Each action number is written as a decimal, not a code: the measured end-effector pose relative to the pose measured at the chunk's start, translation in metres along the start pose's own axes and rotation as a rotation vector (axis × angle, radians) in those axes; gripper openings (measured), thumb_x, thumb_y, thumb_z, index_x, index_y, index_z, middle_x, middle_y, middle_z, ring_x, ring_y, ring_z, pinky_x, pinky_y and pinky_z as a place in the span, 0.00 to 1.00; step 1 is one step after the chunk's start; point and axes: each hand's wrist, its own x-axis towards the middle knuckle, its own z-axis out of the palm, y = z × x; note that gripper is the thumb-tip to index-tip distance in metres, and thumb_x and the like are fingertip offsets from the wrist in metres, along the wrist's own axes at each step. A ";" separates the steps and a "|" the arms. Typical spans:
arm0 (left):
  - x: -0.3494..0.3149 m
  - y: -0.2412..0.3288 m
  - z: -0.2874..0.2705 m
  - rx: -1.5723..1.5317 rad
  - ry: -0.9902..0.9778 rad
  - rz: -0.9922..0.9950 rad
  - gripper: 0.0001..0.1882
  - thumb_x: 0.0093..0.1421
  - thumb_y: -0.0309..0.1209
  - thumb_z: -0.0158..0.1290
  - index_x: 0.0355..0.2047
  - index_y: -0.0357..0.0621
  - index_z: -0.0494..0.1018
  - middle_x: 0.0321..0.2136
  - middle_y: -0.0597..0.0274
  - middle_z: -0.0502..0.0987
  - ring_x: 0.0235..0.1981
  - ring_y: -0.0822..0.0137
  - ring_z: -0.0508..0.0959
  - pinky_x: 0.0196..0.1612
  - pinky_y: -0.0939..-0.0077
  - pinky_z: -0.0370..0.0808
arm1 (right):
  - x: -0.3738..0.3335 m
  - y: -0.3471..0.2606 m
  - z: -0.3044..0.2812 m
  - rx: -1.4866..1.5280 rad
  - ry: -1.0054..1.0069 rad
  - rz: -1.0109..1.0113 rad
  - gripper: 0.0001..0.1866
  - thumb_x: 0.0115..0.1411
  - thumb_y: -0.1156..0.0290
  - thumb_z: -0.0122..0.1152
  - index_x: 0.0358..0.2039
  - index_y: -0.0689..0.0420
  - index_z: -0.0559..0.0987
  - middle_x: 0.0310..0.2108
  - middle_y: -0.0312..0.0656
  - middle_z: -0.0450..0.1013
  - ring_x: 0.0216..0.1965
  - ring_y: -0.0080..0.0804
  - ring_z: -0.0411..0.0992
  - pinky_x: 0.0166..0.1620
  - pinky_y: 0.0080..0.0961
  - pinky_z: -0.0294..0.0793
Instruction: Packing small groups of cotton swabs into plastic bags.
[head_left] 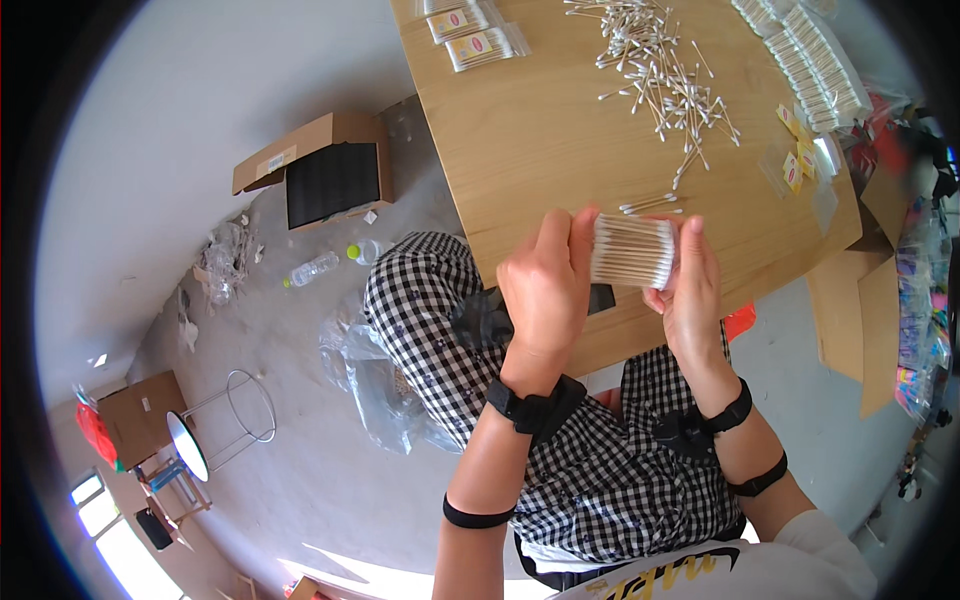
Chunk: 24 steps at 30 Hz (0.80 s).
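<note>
Between my two hands, just above the near part of the wooden table (540, 150), is a flat bundle of cotton swabs (632, 252) with wooden sticks. My left hand (548, 285) closes on its left end, thumb and fingers at the edge. The right end rests in the curled fingers of my right hand (688, 285). Clear plastic seems to lie around that end, though I cannot make it out fully. Right beyond the bundle, a few single swabs (650, 204) lie on the table. Farther off spreads a loose pile of swabs (665, 85).
Filled swab packs (478, 46) lie at the table's far left, and more swab bundles (818, 65) at the far right. Yellow cards (795, 165) sit near the right edge. On the floor are an open cardboard box (335, 170), plastic bottles (312, 269) and a metal stool (190, 445).
</note>
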 end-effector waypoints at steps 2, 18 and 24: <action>0.001 0.004 0.006 -0.468 -0.078 -0.303 0.18 0.65 0.36 0.53 0.22 0.37 0.66 0.13 0.55 0.67 0.12 0.62 0.67 0.17 0.70 0.64 | 0.010 0.006 0.003 -0.257 0.101 -0.018 0.20 0.70 0.52 0.44 0.39 0.57 0.75 0.22 0.27 0.65 0.18 0.11 0.60 0.18 0.12 0.59; 0.018 -0.018 0.019 -0.390 0.005 -0.264 0.13 0.66 0.31 0.52 0.25 0.37 0.68 0.13 0.62 0.64 0.14 0.77 0.60 0.17 0.78 0.58 | 0.053 0.025 0.027 -0.264 0.142 -0.083 0.21 0.70 0.51 0.44 0.34 0.56 0.75 0.21 0.26 0.66 0.19 0.10 0.59 0.19 0.13 0.56; 0.014 -0.024 0.021 -0.381 -0.013 -0.260 0.12 0.66 0.30 0.51 0.27 0.36 0.67 0.16 0.61 0.68 0.17 0.77 0.62 0.20 0.79 0.61 | 0.051 0.022 0.035 -0.197 0.145 0.007 0.21 0.69 0.51 0.46 0.34 0.57 0.75 0.23 0.27 0.67 0.22 0.11 0.61 0.21 0.14 0.59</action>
